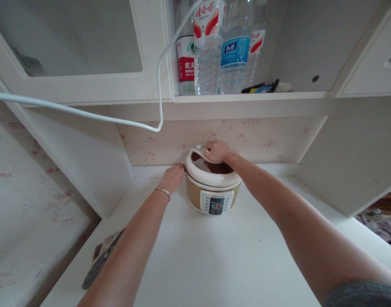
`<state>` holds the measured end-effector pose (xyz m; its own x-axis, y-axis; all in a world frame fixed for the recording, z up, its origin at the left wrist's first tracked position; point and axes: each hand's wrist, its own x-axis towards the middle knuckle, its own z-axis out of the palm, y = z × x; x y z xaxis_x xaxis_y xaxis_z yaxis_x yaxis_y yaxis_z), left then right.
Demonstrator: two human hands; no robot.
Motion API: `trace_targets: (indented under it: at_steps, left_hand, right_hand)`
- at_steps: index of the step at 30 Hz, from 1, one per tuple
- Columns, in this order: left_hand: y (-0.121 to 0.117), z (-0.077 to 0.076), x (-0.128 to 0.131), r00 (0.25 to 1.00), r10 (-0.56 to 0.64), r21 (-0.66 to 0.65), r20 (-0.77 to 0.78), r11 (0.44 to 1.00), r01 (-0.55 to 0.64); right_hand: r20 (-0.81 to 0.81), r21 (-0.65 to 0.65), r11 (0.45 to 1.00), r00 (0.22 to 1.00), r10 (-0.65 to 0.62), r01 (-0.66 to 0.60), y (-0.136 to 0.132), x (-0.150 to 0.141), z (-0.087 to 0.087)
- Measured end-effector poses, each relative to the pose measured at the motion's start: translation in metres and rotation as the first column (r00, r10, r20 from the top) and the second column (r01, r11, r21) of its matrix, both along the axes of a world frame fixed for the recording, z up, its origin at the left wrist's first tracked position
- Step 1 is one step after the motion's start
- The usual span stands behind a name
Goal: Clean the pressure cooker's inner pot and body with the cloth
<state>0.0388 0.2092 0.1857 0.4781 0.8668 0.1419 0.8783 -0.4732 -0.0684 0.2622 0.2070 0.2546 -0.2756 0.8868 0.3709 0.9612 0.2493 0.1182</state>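
Observation:
A small gold and white rice cooker (211,187) with a dark lid window and a front control panel stands at the back of a white counter (221,256). My right hand (217,151) rests on the rear of its lid, fingers curled around the white handle. My left hand (173,177), a bangle on its wrist, presses against the cooker's left side, fingers hidden behind the body.
A white cable (159,81) hangs across from the left and loops up to the shelf above. Several plastic water bottles (221,47) stand on that shelf. A dark patterned cloth (101,258) lies at the counter's left edge. Cabinet walls close in on both sides.

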Motion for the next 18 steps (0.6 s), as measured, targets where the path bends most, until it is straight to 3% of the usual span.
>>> trace_targets:
  at_steps: [6, 12, 18]
  left_hand:
    - [-0.002, 0.000, -0.001, 1.000, 0.014, 0.010, 0.003, 1.000, -0.014]
    - [-0.009, 0.006, -0.002, 1.000, 0.004, 0.023, -0.010, 1.000, -0.004]
    - [-0.007, 0.003, -0.005, 1.000, 0.006, 0.022, -0.031, 1.000, -0.006]
  right_hand:
    - [-0.034, -0.034, 0.997, 0.997, -0.068, 0.067, -0.001, -0.005, 0.004]
    - [-0.055, -0.047, 0.994, 0.993, -0.106, 0.104, 0.010, -0.003, 0.034]
    - [-0.319, -0.030, 0.971, 0.918, -0.235, 0.238, 0.007, 0.035, 0.049]
